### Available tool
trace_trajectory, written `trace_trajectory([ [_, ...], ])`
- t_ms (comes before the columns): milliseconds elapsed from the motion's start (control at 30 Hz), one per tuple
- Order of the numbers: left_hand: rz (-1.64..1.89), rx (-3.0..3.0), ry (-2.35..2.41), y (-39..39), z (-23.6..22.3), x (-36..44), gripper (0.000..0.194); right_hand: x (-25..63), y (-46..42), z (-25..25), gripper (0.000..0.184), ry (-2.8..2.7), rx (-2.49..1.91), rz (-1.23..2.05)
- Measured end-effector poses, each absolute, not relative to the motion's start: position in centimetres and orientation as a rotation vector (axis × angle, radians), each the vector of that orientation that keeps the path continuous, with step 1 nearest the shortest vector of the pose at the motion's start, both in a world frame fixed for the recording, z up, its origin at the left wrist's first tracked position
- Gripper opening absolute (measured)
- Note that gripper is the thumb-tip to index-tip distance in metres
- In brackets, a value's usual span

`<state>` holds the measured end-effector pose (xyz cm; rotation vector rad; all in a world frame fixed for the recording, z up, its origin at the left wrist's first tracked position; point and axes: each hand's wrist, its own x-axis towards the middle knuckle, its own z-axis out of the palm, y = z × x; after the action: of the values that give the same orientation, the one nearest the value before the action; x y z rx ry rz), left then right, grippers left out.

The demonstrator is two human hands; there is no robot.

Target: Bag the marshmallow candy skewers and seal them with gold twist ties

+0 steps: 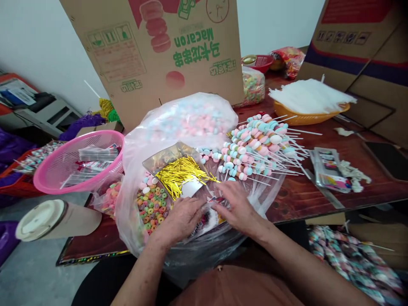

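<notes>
My left hand (181, 219) and my right hand (234, 208) meet at the near edge of the table, fingers curled on a clear plastic wrapper (208, 204) with a printed card inside. Both rest on a large clear plastic bag (134, 170) spread over the table. Just beyond my fingers lies a clear tray of gold twist ties (181, 170). Left of my left hand sit colourful ring candies (153, 204). A pile of pastel marshmallow skewers (258, 146) lies beyond my right hand.
A pink basket (51, 170) with packets stands at the left, a lidded paper cup (54, 220) lying near it. An upside-down cardboard box (159, 55) stands behind. An orange bowl (306, 118) holds white sticks. Flat packets (327, 170) lie at right, wrapped skewers (350, 259) lower right.
</notes>
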<state>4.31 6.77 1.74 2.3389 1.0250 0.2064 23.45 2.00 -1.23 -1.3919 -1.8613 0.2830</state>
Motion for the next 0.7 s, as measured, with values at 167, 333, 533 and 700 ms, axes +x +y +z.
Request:
trace_trajectory([
  [167, 0.359, 2.462, 1.267, 6.9, 1.7, 4.8, 0.027, 21.6, 4.3, -1.8, 0.019, -1.785, -1.320, 0.414],
  [333, 0.595, 2.471, 1.148, 7.0, 2.5, 4.8, 0.016, 22.2, 4.0, 0.1, 0.008, -1.779, -1.200, 0.475],
  [533, 0.600, 2.316, 1.077, 5.8, 4.3, 5.4, 0.016, 23.0, 2.6, 2.0, 0.023, -1.766, -1.147, 0.465],
  [700, 0.667, 2.201, 1.086, 4.2, 3.5, 6.7, 0.017, 23.5, 1.7, 1.3, 0.042, -1.734, -1.241, 0.480],
])
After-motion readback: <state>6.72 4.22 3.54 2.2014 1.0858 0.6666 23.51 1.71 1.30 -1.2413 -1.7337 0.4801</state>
